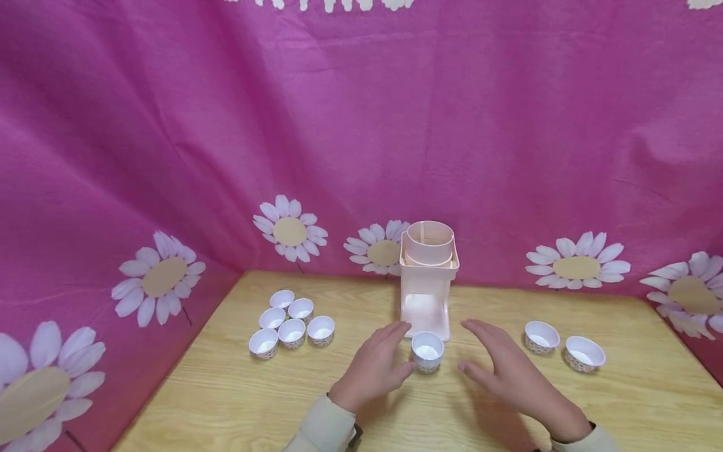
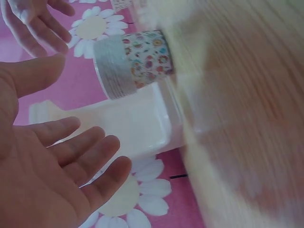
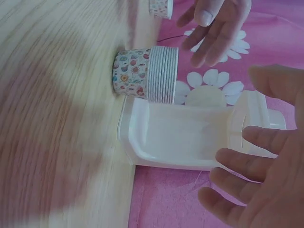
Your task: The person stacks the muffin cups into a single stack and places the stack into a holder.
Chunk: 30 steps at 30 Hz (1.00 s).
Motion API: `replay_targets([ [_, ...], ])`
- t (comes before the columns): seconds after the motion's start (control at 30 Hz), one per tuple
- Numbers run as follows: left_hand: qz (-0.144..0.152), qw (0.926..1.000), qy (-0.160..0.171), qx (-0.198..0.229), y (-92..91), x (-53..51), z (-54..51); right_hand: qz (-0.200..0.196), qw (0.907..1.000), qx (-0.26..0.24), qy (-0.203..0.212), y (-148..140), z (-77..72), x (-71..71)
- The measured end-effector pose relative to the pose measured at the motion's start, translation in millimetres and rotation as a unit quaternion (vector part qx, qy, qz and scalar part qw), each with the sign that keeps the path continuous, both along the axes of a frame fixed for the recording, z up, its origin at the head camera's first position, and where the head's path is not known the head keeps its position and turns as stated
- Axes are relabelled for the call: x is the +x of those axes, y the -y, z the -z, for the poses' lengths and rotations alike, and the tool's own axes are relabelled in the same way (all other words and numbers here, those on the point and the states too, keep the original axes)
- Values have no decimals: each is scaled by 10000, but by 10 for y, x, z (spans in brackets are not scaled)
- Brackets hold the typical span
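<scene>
A stack of nested paper cups [image 1: 427,353] with a colourful printed pattern stands upright on the table, just in front of a pale pink plastic cup holder [image 1: 425,301]. My left hand [image 1: 375,366] is to the left of the stack, fingers extended and apart from it. On the other side, my right hand [image 1: 505,373] hovers with its fingers spread, also not touching. The wrist views show many close rims on the stack [image 3: 145,73], and both palms facing it. A round tube [image 1: 430,243] sits in the holder's top.
Several patterned paper cups [image 1: 292,333] stand grouped at the left of the wooden table [image 1: 214,402]. Two more cups, one nearer [image 1: 584,355] and one farther [image 1: 541,337], are on the right. A pink flowered cloth [image 1: 361,125] hangs behind and at the sides.
</scene>
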State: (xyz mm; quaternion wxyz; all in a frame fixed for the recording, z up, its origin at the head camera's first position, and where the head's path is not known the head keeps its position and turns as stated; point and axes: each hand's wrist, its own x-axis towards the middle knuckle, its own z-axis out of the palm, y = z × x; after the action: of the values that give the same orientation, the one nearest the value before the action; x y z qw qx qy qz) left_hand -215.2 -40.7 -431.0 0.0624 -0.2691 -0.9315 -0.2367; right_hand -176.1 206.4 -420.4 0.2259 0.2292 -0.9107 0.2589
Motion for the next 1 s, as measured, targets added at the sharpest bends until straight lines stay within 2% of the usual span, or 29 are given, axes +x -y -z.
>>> replay_targets([
  [0.17,-23,9993,315,205,10,-70,84,39,10000,-79,26,-54,67,40],
  [0.37,183,9952,792,547,4,-179,125,175,9993,-79,333,-116,119,56],
  [0.6,332,9819,1510,1097,-72,-360,167,121,9986,-126,497,-168,93,11],
  [0.7,281,9835,1469,1018,-115,-382,183,96,9983,-78,570,-180,90,12],
  [0.83,278,9890,1194,830,-176,-382,184,130,9985,-51,523,-208,96,21],
  [1.0,411,9888,1135,882,-247,-396,236,179,9987,-81,479,-277,115,41],
])
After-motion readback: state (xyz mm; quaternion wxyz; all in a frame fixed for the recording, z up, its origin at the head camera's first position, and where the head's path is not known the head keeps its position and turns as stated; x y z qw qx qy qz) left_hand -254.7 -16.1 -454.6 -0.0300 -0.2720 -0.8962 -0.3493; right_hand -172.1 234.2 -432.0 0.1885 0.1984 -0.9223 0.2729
